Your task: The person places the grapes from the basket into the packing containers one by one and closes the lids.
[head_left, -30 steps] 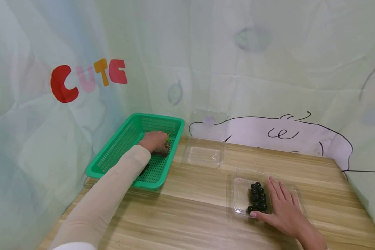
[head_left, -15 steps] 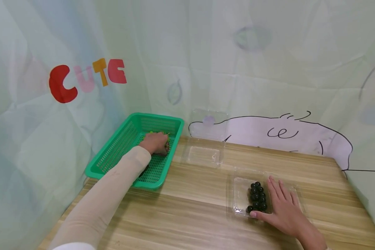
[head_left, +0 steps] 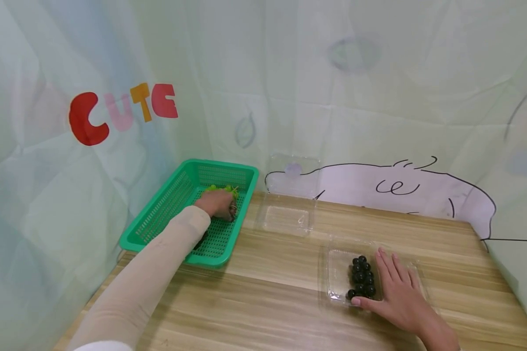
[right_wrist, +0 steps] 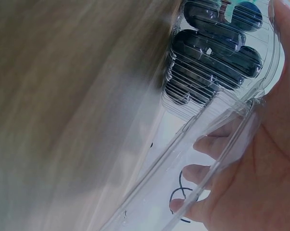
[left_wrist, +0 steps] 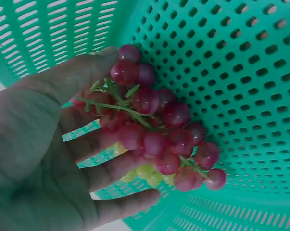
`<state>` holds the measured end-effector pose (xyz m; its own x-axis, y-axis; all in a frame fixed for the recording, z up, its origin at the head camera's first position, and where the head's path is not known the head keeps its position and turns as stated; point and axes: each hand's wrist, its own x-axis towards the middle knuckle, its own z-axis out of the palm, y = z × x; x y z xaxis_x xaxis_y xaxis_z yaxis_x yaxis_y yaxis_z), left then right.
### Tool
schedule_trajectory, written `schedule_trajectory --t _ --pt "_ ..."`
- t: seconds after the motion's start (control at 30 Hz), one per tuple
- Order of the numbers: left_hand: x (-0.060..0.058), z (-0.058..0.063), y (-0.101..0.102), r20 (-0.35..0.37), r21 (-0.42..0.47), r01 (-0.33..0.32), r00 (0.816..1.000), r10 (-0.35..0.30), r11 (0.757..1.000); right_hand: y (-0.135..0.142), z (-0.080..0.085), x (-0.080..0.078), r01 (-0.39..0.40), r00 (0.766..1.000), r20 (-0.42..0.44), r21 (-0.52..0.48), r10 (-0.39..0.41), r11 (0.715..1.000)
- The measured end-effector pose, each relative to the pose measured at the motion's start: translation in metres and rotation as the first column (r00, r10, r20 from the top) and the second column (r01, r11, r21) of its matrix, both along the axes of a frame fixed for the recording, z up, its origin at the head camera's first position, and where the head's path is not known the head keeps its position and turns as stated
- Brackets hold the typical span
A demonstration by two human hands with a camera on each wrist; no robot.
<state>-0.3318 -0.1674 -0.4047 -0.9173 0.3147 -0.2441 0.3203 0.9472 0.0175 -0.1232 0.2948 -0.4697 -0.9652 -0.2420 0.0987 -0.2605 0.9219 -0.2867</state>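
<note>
In the left wrist view a bunch of red grapes (left_wrist: 157, 139) lies along the wall of the green basket (head_left: 241, 229). My left hand (left_wrist: 53, 130) has its thumb at the stem end and its fingers behind the bunch, holding it. Green grapes (left_wrist: 152, 177) show behind those fingers, and beyond the hand in the head view. My right hand (head_left: 401, 297) rests with spread, straight fingers on the lid side of an opened clear plastic box (head_left: 338, 273). Black grapes (head_left: 361, 278) sit inside this box, close to the right thumb.
Another clear plastic box (head_left: 285, 219) stands open at the back, its lid (head_left: 295, 173) raised against the printed backdrop (head_left: 377, 131). The wooden table (head_left: 263, 302) ends at the backdrop. Part of a dark thing (head_left: 200, 240) shows in the basket beside the left sleeve.
My left hand has shifted slightly toward me inside the basket, and more of the green grapes shows beyond it. My right hand and the black grapes have stayed put.
</note>
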Motion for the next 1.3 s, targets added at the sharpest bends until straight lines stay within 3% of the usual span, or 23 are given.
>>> schedule_trajectory --t 0.23,0.6,0.87,1.3 --pt "-0.001 -0.001 -0.004 0.115 0.067 -0.072 0.991 0.064 0.995 0.001 -0.001 0.000 -0.002 1.000 -0.003 0.001 0.002 1.000" --pt "-0.010 0.007 -0.013 0.233 0.179 -0.100 0.971 0.056 0.979 0.001 -0.001 -0.001 0.000 1.000 -0.006 -0.001 0.000 1.000" --pt "-0.013 0.006 -0.023 0.265 0.242 -0.102 0.964 0.035 0.965 0.001 -0.001 -0.001 0.003 1.000 0.007 -0.004 -0.003 1.000" --pt "-0.017 0.005 -0.026 0.280 0.230 -0.079 0.960 0.012 0.970 0.001 -0.002 -0.002 0.003 1.000 0.014 -0.019 -0.003 1.000"
